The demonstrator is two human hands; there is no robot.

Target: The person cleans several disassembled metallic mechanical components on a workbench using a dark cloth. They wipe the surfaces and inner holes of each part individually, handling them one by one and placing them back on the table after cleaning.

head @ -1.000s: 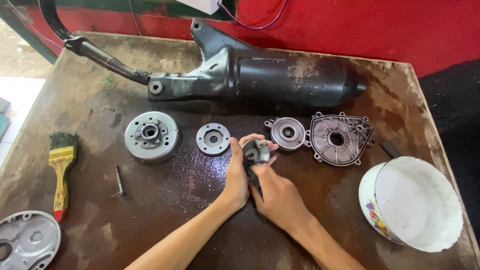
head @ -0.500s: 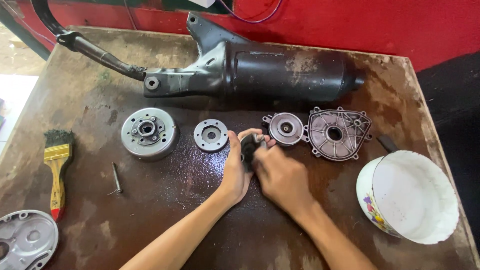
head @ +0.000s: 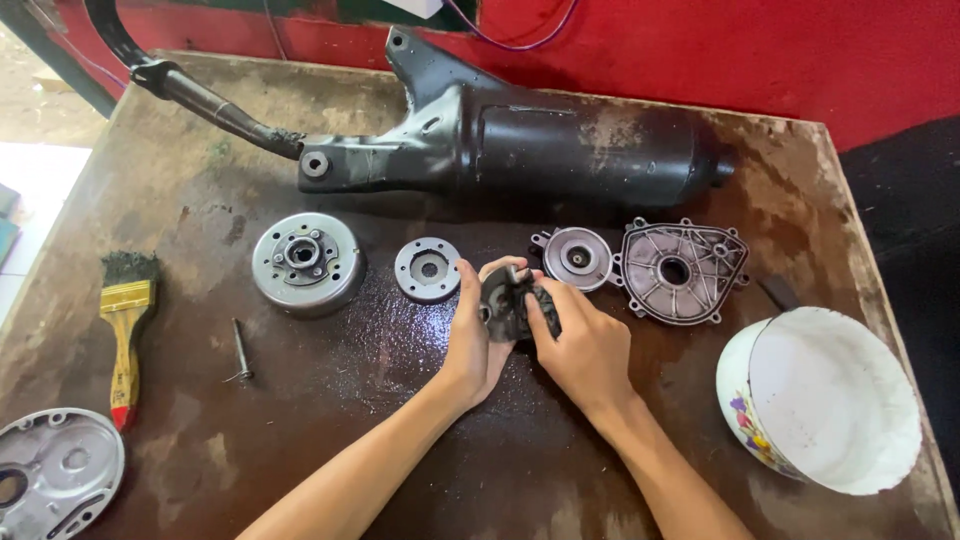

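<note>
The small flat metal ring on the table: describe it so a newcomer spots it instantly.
Start at the long black exhaust muffler lying across the far side of the table. Below it runs a row of round metal parts; the small ring lies between the large flywheel and the left hand. It alone is thin, flat and has an open centre.

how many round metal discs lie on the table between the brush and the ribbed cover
3: big disc nearest the brush, ring disc by the left hand, small disc touching the ribbed cover.
</note>
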